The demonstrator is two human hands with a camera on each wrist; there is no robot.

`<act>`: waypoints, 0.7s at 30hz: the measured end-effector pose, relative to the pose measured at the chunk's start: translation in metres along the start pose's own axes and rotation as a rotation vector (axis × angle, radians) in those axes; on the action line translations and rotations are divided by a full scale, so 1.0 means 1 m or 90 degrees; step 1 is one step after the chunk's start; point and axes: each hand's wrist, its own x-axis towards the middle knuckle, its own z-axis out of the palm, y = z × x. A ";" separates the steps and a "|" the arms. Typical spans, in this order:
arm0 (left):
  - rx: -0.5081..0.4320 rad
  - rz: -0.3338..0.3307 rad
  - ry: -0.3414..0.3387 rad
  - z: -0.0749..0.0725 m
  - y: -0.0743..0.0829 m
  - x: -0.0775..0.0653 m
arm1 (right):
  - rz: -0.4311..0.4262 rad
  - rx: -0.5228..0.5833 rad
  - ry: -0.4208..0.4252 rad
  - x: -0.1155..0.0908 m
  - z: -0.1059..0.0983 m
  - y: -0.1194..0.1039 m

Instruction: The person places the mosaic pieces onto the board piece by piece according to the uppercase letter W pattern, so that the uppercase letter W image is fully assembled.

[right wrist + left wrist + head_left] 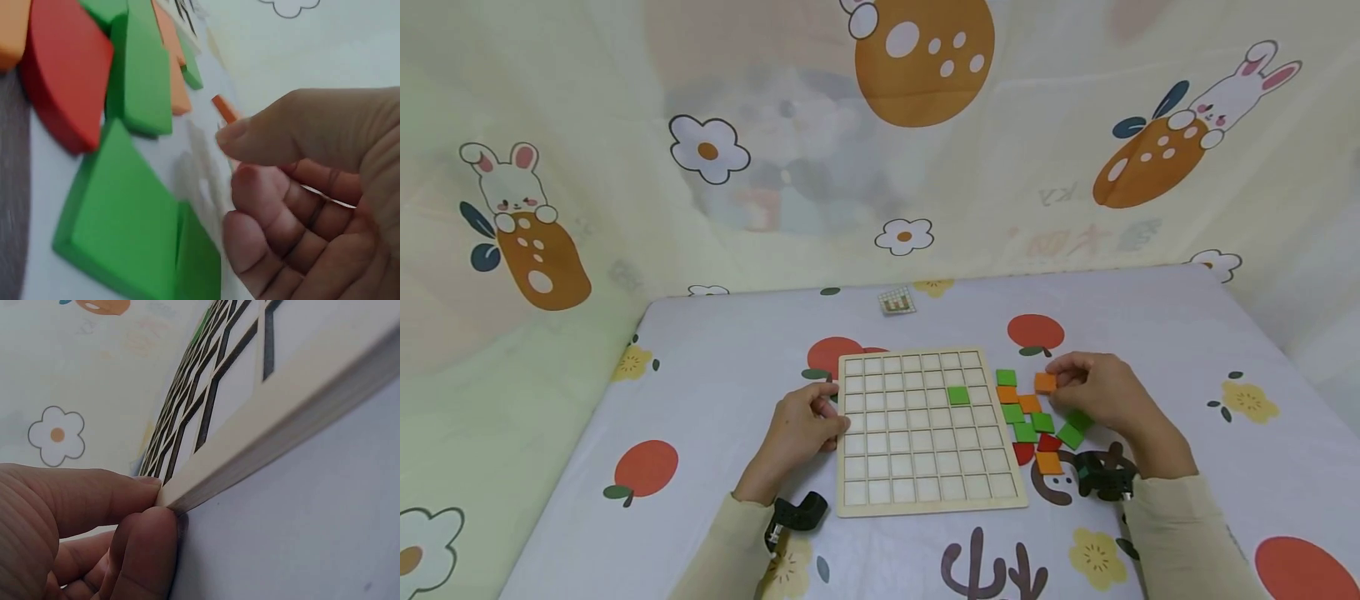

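A wooden grid board (930,512) lies flat on the table, with a green square tile (958,396) in one of its right-hand cells. My left hand (797,427) is at the board's left edge; in the left wrist view its thumb and a finger pinch the frame. To the right of the board, my right hand (1097,390) pinches an orange square tile (1045,382) between thumb and fingers. In the right wrist view only the end of that orange tile (225,109) shows past the thumb. Green tiles (119,212) lie below the hand.
Several loose green, orange and red tiles (1042,422) lie beside the board's right edge, some touching or overlapping. A small patterned card (897,302) is at the table's back. Patterned cloth (790,208) hangs behind the table, and a patterned tablecloth (722,358) covers it.
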 end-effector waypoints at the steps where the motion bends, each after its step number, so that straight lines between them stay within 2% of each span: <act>1: 0.000 0.001 0.000 0.000 0.000 0.000 | -0.003 0.012 0.001 0.000 0.000 -0.001; 10: 0.005 -0.003 -0.001 0.000 0.002 -0.001 | -0.071 0.064 -0.021 -0.002 0.014 -0.022; 21: -0.004 0.004 -0.003 0.000 0.000 0.000 | -0.085 0.059 -0.061 -0.005 0.038 -0.045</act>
